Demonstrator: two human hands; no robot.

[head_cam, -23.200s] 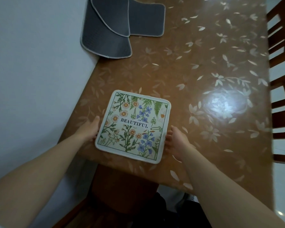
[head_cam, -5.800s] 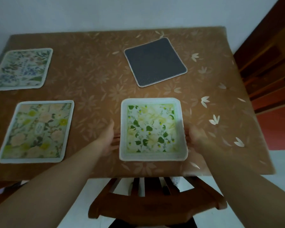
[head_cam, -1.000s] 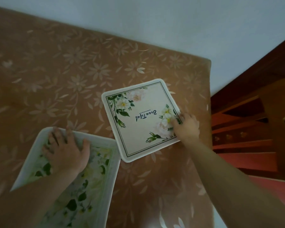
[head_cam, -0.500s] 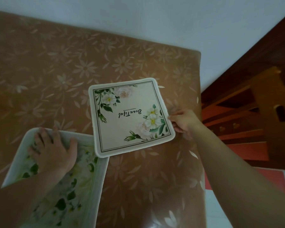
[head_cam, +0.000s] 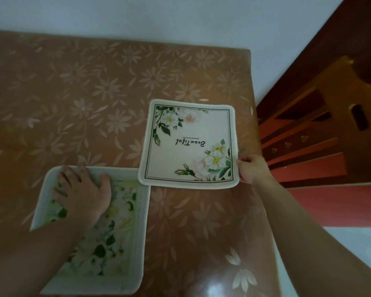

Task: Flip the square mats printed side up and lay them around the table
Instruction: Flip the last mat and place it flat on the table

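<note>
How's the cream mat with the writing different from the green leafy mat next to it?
The cream mat has corner flowers, a thin dark border and script lettering; the green mat is covered in leaves with no readable text. The right hand pinches the cream mat's edge; the left hand presses flat on the green one. Both lie printed side up.

I count two square mats on the table (head_cam: 107, 86), both printed side up: a cream "Beautiful" mat (head_cam: 191, 144) near the right edge and a green-leaf mat (head_cam: 107, 236) at the near edge. I see two hands, the left hand (head_cam: 81, 191) and the right hand (head_cam: 252, 169), and one wooden chair (head_cam: 321, 125).
</note>
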